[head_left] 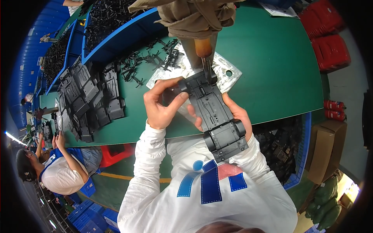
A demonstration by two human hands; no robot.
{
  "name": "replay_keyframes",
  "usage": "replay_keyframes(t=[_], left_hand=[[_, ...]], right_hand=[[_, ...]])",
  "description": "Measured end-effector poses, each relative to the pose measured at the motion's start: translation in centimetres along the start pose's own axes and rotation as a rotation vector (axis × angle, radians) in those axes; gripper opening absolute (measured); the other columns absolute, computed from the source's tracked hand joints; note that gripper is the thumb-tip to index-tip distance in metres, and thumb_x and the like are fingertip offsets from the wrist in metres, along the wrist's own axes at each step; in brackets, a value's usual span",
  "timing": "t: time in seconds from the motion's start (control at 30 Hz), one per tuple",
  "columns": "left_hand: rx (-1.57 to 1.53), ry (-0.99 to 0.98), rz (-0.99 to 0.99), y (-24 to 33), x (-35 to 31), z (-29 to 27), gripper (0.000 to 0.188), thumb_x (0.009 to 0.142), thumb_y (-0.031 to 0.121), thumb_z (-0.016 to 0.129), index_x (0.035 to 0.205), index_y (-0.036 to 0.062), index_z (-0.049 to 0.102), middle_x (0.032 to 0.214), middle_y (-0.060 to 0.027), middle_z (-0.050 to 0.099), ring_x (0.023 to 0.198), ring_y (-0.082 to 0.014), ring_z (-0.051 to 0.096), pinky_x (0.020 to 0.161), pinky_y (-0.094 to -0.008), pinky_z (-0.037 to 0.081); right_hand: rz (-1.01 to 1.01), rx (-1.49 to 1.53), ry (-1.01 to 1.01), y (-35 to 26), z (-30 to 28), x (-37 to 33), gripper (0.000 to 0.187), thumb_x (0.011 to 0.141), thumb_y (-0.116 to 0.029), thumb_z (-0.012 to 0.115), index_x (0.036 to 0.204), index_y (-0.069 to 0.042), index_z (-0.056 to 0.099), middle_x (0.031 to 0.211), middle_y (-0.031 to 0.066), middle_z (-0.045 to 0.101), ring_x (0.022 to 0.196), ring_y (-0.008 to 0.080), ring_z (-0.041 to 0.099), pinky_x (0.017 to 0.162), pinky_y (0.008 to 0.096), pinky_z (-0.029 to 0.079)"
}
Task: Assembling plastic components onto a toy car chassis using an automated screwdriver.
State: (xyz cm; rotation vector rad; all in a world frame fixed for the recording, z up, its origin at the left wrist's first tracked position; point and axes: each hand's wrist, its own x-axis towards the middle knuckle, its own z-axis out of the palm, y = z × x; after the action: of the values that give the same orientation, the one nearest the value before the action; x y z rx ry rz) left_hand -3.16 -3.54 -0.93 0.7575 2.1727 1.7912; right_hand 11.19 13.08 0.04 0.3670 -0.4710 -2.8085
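Observation:
A black plastic toy car chassis (211,108) with wheels at both ends lies tilted across my two hands, over the near edge of the bench. My left hand (162,104) is closed, thumb and forefinger pinching the small wheel (183,84) at the chassis's far left corner. My right hand (239,113) grips the chassis along its right side; fingertips, apparently from this hand, show at its left edge. A metal tool tip (207,66) below an orange-brown handle (203,47) reaches down to the chassis's far end. Beneath sits a silver metal plate (229,64).
Brown cloth (194,17) wraps the tool's upper part. Black chassis plates (81,91) and small black frames (132,68) lie left on the green bench (272,73), below blue bins (116,37). A blue crate (305,155) stands right of me. Another person (62,171) sits at left.

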Motion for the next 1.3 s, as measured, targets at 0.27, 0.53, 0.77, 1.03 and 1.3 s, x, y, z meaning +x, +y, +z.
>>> replay_keyframes(t=[0.27, 0.53, 0.77, 1.03, 1.3], left_hand=[[-0.005, 0.009, 0.006, 0.0, 0.0, 0.0, 0.039, 0.073, 0.000, 0.080, 0.111, -0.0051, 0.072, 0.095, -0.0106, 0.071, 0.086, -0.0158, 0.062, 0.082, -0.0276, 0.048], [0.003, 0.011, 0.020, 0.1, 0.1, 0.1, 0.039, 0.072, 0.000, 0.080, 0.110, -0.0051, 0.073, 0.094, -0.0102, 0.072, 0.086, -0.0155, 0.062, 0.081, -0.0276, 0.048], [-0.001, 0.012, 0.019, 0.0, 0.1, 0.2, 0.039, 0.072, 0.000, 0.080, 0.110, -0.0050, 0.073, 0.094, -0.0099, 0.072, 0.086, -0.0157, 0.062, 0.081, -0.0276, 0.049], [0.014, 0.007, 0.017, 0.2, 0.1, 0.0, 0.040, 0.072, 0.000, 0.080, 0.111, -0.0050, 0.072, 0.093, -0.0107, 0.071, 0.086, -0.0160, 0.063, 0.082, -0.0278, 0.049], [0.008, 0.008, 0.035, 0.1, 0.1, 0.1, 0.040, 0.072, 0.000, 0.079, 0.110, -0.0051, 0.072, 0.093, -0.0109, 0.071, 0.085, -0.0159, 0.063, 0.081, -0.0275, 0.049]], right_hand=[[-0.031, -0.037, 0.030, 0.1, 0.5, 0.0, 0.059, 0.108, -0.045, 0.035, 0.148, -0.002, 0.041, 0.137, 0.0310, 0.049, 0.109, 0.0380, 0.063, 0.091, 0.0459, 0.059], [-0.084, -0.088, 0.102, 0.3, 1.1, 0.0, 0.059, 0.108, -0.044, 0.035, 0.147, 0.000, 0.042, 0.137, 0.0309, 0.049, 0.107, 0.0372, 0.063, 0.090, 0.0453, 0.059], [-0.033, -0.025, 0.044, 0.2, 0.7, 0.1, 0.060, 0.108, -0.045, 0.035, 0.148, -0.001, 0.041, 0.136, 0.0305, 0.050, 0.104, 0.0379, 0.064, 0.088, 0.0464, 0.060], [-0.039, -0.022, 0.057, 0.2, 1.0, 0.0, 0.059, 0.108, -0.046, 0.035, 0.149, -0.002, 0.040, 0.137, 0.0307, 0.049, 0.104, 0.0378, 0.064, 0.086, 0.0451, 0.061], [-0.026, -0.026, 0.054, 0.0, 0.6, 0.1, 0.059, 0.108, -0.046, 0.036, 0.149, -0.004, 0.040, 0.137, 0.0293, 0.048, 0.106, 0.0376, 0.062, 0.084, 0.0451, 0.061]])
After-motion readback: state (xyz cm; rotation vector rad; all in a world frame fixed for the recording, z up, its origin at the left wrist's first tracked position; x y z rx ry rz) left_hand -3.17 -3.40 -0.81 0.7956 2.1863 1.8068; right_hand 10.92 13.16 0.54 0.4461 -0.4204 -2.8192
